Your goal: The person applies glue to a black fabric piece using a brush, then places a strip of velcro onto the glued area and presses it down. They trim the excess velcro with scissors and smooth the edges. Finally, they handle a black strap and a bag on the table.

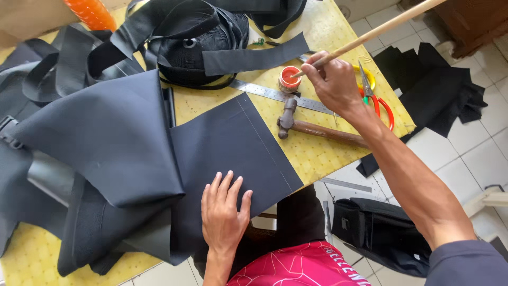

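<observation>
My left hand (225, 209) lies flat, fingers spread, on a black fabric panel (233, 143) near the table's front edge. A thin stitched line runs along the panel's right side. My right hand (330, 79) grips a long wooden stick (378, 29) whose tip dips into a small orange pot (289, 78). The pot sits on a metal ruler (264, 91). A hammer (312, 127) with a wooden handle lies just below my right hand.
Yellow patterned table (317, 153). Rolls of black webbing (190, 47) at the back, folded black fabric (106, 137) on the left. Orange-handled scissors (378, 100) at the right edge. Black fabric pieces (439, 90) and a black bag (378, 233) on the tiled floor.
</observation>
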